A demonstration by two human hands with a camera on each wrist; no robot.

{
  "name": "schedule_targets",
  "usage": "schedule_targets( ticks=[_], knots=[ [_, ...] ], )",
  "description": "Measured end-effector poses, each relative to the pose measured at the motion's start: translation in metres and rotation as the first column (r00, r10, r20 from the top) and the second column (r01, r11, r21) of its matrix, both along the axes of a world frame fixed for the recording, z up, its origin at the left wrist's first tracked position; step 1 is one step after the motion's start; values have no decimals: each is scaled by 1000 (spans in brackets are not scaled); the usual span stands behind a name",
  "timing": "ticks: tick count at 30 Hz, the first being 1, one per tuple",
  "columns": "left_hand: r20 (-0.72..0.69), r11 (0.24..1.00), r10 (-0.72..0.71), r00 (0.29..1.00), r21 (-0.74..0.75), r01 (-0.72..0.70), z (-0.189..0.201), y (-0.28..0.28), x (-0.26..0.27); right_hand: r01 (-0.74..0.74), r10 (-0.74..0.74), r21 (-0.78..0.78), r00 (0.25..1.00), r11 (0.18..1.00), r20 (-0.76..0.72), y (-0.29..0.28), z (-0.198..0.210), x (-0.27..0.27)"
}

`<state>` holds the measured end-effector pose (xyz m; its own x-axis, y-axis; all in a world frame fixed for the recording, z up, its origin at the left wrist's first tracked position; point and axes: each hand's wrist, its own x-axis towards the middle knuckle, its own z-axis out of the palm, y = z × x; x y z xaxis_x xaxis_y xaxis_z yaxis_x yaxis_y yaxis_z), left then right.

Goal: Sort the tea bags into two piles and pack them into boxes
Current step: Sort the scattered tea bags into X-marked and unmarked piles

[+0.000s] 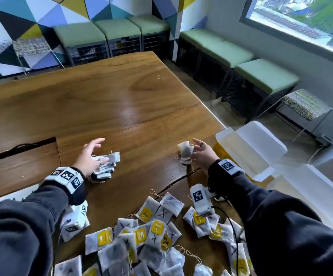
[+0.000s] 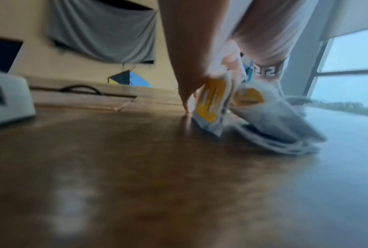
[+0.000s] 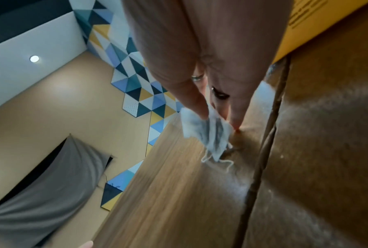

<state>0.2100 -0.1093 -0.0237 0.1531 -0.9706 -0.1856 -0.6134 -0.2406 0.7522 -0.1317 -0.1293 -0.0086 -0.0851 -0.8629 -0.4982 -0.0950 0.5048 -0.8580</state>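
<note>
A mixed heap of tea bags [image 1: 157,234], some with yellow tags and some marked with a black X, lies at the table's near edge. My left hand [image 1: 94,154] hovers with straight fingers over a small pile of yellow-tagged bags [image 1: 107,166]. In the left wrist view its thumb [image 2: 187,94] touches a bag standing on edge [image 2: 210,104] beside that pile [image 2: 274,127]. My right hand [image 1: 200,154] pinches a plain tea bag [image 1: 186,151] between thumb and finger [image 3: 204,132], low over the table, with another bag or two under it. An open yellow box [image 1: 247,150] stands just right of that hand.
A wooden table [image 1: 121,100] stretches ahead, with a cable slot [image 1: 20,148] at the left. A second white box [image 1: 311,194] sits at the right edge, and a white object [image 2: 6,100] lies at the left. Green stools [image 1: 265,76] line the walls.
</note>
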Motion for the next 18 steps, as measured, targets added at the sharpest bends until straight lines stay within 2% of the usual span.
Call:
schedule_targets(
  ticks=[2, 3, 5, 7, 8, 10, 12, 13, 15, 18],
  knots=[
    [163, 998, 11, 987, 55, -20, -2, 1, 7, -87, 85, -3, 975, 996, -208, -1, 4, -2],
    [235, 995, 17, 972, 93, -40, 1, 2, 6, -122, 115, -2, 938, 992, -328, 0, 7, -2],
    [356, 991, 24, 934, 111, -68, 11, 9, -1, -214, 172, -11, 810, 977, -560, 9, 14, 2],
    [471, 1000, 13, 882, 8, -18, 27, 23, -13, -350, 203, -73, 688, 934, -697, 25, 21, 11],
    [505, 997, -2, 863, -61, 38, 34, 31, -20, -409, 215, -110, 667, 906, -713, 34, 22, 15],
    [461, 981, -72, 885, -128, 146, 46, 52, -41, -517, 316, -95, 649, 851, -692, 57, 21, 23],
    [308, 969, -210, 928, -60, 239, 50, 76, -63, -624, 491, 44, 567, 780, -661, 80, 14, 29],
    [245, 957, -285, 926, 21, 289, 49, 86, -75, -657, 550, 109, 516, 746, -656, 90, 9, 31],
    [190, 913, -400, 897, 169, 372, 41, 102, -96, -674, 582, 171, 448, 718, -679, 103, 1, 35],
    [188, 884, -445, 876, 247, 397, 23, 114, -117, -647, 556, 168, 460, 744, -693, 113, -6, 39]
  ],
)
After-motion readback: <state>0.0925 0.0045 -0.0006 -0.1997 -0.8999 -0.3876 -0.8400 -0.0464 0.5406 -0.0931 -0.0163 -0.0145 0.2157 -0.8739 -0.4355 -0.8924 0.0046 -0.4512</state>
